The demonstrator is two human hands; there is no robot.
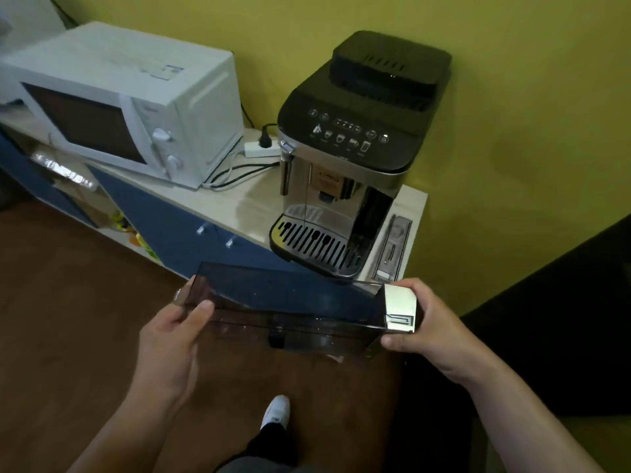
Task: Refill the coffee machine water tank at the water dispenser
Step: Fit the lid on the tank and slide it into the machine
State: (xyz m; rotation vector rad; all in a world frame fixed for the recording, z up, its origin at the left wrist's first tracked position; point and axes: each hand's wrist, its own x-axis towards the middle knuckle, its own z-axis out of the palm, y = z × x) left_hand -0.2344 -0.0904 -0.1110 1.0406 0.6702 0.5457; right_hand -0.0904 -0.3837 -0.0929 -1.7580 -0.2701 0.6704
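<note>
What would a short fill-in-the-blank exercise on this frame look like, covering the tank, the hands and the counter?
1. The tank is held by ____ hands, the left hand at one end and the right hand at the other.
2. The tank's silver end is gripped by the ____ hand.
3. On the counter, the white appliance left of the coffee machine is a ____.
4. The wall behind the machine is ____.

Missing words: both; right; microwave; yellow
</note>
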